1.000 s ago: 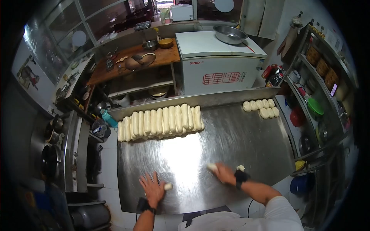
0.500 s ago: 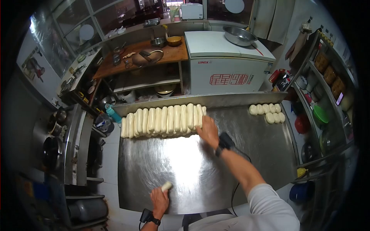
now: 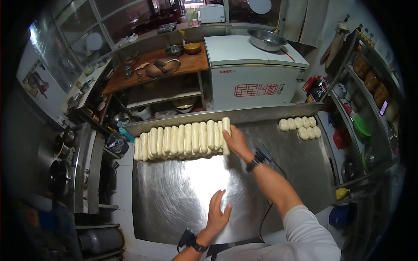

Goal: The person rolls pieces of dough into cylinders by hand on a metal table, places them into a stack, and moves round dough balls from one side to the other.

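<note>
Dough stick (image 3: 226,126) at right end of dough row (image 3: 178,139), right hand (image 3: 235,142) grip closed on its side, left hand (image 3: 217,216) released nearer the body; likely light, soft, dents easily, hold mid-length

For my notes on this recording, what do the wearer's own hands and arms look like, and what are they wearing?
Both the left hand and right hand are ungloved. Each wrist has a black band, left and right, with a dark, boxy attachment beside it. A thin dark cable hangs near the right arm, whose upper part wears a white sleeve.
</note>
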Motion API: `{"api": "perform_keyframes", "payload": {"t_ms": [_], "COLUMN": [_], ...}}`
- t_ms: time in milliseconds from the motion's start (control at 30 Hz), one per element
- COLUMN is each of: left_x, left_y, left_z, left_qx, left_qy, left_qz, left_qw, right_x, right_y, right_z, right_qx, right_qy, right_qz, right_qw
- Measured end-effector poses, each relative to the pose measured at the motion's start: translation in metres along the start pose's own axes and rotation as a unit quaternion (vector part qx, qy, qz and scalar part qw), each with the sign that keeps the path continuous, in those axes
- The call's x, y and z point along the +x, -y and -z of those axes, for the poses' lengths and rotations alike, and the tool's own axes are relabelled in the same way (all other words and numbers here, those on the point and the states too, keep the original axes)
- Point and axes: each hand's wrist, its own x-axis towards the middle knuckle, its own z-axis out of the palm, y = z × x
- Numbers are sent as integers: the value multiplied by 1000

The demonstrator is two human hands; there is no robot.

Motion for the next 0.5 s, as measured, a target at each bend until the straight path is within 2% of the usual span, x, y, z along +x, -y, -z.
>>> {"api": "perform_keyframes", "payload": {"t_ms": [33, 100, 133, 200, 267, 300, 400, 467, 500], "left_x": [-10, -34, -42, -54, -63, -63, -43, -40, -36], "left_y": [3, 7, 13, 32, 62, 58, 58, 57, 54], "left_z": [-3, -11, -13, -18, -27, -23, -24, -29, -32], "left_qx": [5, 2, 1, 25, -25, -51, -70, -52, -45], "left_qy": [-2, 18, 24, -7, -39, -28, 11, 26, 38], "left_qz": [0, 74, 78, 86, 76, 93, 87, 75, 83], "left_qw": [1000, 997, 997, 996, 996, 994, 994, 995, 995], "right_x": [21, 40, 33, 23, -20, -40, -102, -124, -130], "right_y": [-10, -24, -20, -12, -9, -16, -62, -103, -113], "right_z": [-16, -47, -53, -44, -6, 21, 103, 161, 192], "right_qx": [5, -113, -137, -110, -105, -116, -116, -135, -153], "right_qy": [0, 85, 55, 69, 24, 64, 57, 17, 0], "right_qz": [1, -33, -27, -40, 20, 0, -73, -171, -188], "right_qw": [1000, 989, 989, 991, 994, 991, 989, 976, 970]}}
